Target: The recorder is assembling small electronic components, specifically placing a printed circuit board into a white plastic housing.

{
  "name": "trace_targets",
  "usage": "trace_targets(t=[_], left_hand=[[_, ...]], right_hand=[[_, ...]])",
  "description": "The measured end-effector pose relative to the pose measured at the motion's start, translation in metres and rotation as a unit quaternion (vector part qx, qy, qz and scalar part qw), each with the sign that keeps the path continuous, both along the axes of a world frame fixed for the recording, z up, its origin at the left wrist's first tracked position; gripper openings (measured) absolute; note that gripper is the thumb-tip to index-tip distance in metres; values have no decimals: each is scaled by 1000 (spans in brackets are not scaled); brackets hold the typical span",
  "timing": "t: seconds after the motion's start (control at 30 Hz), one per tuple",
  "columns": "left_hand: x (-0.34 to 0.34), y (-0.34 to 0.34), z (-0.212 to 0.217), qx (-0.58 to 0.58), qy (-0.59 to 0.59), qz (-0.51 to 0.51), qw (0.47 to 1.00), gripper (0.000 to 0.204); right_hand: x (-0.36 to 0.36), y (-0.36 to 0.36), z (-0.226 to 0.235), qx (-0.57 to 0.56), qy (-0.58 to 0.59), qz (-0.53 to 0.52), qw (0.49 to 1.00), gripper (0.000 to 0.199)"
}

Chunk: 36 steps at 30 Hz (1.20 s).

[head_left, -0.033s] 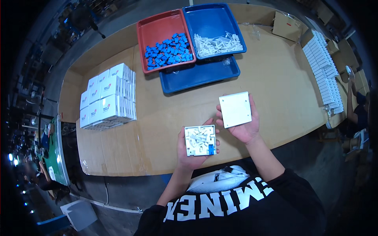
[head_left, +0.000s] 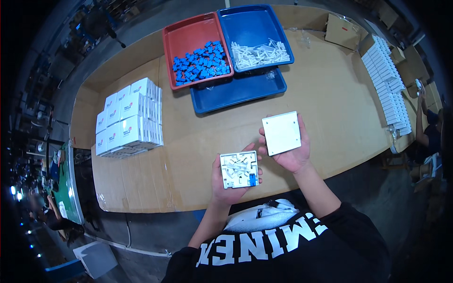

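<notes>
A: Where's the work, exactly?

B: Over the near side of the cardboard-lined table (head_left: 325, 94). The left hand (head_left: 218, 187) is closed on a square white fibre terminal box base (head_left: 238, 170), thumb on one edge, fingertips round the other. The right hand (head_left: 295, 161) grips a square white cover plate (head_left: 281, 133) the same way, near the base but apart from it

A: Why hold the base open side up?

B: Probably so the loose-looking white bits inside stay put; it also leaves the blue adapter (head_left: 252, 179) at its lower right corner in plain sight. Gripping by the edges keeps both faces uncovered

A: And the trays?

B: The red tray (head_left: 186, 35) holds blue adapters (head_left: 203, 61), the blue tray (head_left: 250, 23) white tubular pieces (head_left: 259, 54), side by side, presumably to keep kinds separate. White boxes (head_left: 130, 122) stand stacked at left, likely to save room
</notes>
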<state>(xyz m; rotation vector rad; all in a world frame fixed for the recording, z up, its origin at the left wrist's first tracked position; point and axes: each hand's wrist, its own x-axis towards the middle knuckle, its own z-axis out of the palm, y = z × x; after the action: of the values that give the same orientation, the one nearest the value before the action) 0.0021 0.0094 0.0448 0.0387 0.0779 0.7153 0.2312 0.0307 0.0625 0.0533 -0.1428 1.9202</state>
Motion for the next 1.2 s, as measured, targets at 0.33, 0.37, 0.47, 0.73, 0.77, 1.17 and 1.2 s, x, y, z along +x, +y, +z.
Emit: trace_targets(t=[0.33,0.37,0.47,0.73,0.77,1.17,1.2], left_hand=[[-1,11,1,-44,55,23,997,83],[1,11,4,-68,98,31,992,80],[8,12,11,-84,155,38,984,75],[17,11,-3,-91,118,37,988,74],[18,11,-4,-89,126,40,987,72],[22,16,0,-82,173,65,979,62],[22,16,-1,-83,172,66,979,62]], right_hand=[[-8,4,17,-41,-182,-54,981,85],[-7,4,18,-44,-181,-49,981,85],[-5,8,16,15,-251,-50,967,79],[-10,23,10,152,-618,-58,769,54],[-12,24,10,149,-633,-36,759,53],[-31,28,1,164,-642,-19,748,37],[-31,28,1,162,-644,-15,748,37]])
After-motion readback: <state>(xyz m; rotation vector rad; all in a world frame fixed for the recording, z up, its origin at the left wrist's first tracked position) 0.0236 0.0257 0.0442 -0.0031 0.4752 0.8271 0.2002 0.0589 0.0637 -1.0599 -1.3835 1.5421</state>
